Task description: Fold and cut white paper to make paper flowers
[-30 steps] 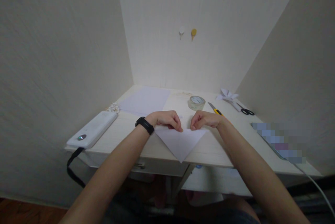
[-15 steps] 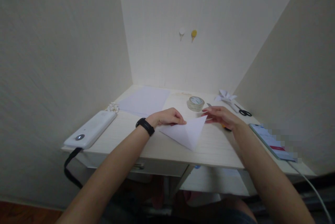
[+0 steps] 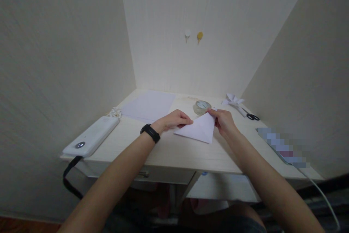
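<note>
A folded white sheet of paper, triangular in outline, is held between both hands just over the desk. My left hand, with a black watch at its wrist, pinches the paper's upper left edge. At the upper right corner, my right hand grips the paper between thumb and fingers. Right behind that corner lies a roll of clear tape, partly covered by the paper and fingers.
Flat white sheets lie at the back left. A white device with a black strap is at the left edge. To the right are a paper pinwheel, black-handled scissors and a phone with a cable.
My right hand has closed on the paper's right corner, where it was open beside it before. The paper has turned and its lower tip has swung right and up.
</note>
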`<state>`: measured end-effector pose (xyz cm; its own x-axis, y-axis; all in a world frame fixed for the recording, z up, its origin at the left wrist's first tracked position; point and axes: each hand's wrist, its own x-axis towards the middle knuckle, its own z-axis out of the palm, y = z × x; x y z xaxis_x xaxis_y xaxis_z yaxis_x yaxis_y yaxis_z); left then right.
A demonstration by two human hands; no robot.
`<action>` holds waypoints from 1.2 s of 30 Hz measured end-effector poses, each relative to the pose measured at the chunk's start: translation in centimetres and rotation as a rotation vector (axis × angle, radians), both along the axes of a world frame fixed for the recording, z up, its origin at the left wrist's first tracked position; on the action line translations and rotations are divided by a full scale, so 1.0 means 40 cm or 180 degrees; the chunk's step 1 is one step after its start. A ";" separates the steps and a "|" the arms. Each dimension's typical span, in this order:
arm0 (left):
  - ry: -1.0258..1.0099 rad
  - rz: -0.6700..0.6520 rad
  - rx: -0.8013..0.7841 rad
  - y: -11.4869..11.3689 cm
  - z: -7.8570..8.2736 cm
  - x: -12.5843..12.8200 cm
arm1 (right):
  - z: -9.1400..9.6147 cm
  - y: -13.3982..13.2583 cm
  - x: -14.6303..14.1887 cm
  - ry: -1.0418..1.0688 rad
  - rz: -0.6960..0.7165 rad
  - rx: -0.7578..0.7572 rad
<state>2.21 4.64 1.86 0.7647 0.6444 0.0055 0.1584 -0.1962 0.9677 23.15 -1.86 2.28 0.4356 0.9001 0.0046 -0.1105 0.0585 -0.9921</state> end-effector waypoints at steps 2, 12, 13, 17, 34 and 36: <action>-0.0063 -0.0036 -0.0059 -0.003 0.004 0.001 | 0.003 -0.002 0.015 -0.0050 -0.0067 0.0008; 0.0027 -0.0476 -0.0219 -0.001 0.008 -0.008 | 0.027 0.001 0.079 -0.0209 -0.0443 0.0136; 0.0047 -0.0565 -0.0250 -0.001 0.010 -0.010 | 0.032 0.003 0.090 -0.0206 -0.0481 0.0186; 0.0145 -0.0797 -0.0404 0.000 0.019 -0.027 | 0.049 0.009 0.145 -0.0207 -0.0759 0.0273; 0.0026 -0.0220 0.0276 -0.036 0.014 0.027 | 0.022 -0.010 0.013 -0.0212 -0.0011 -0.0073; 0.0022 -0.0275 0.0225 -0.033 0.012 0.022 | 0.040 -0.008 0.027 -0.0168 0.0065 -0.0031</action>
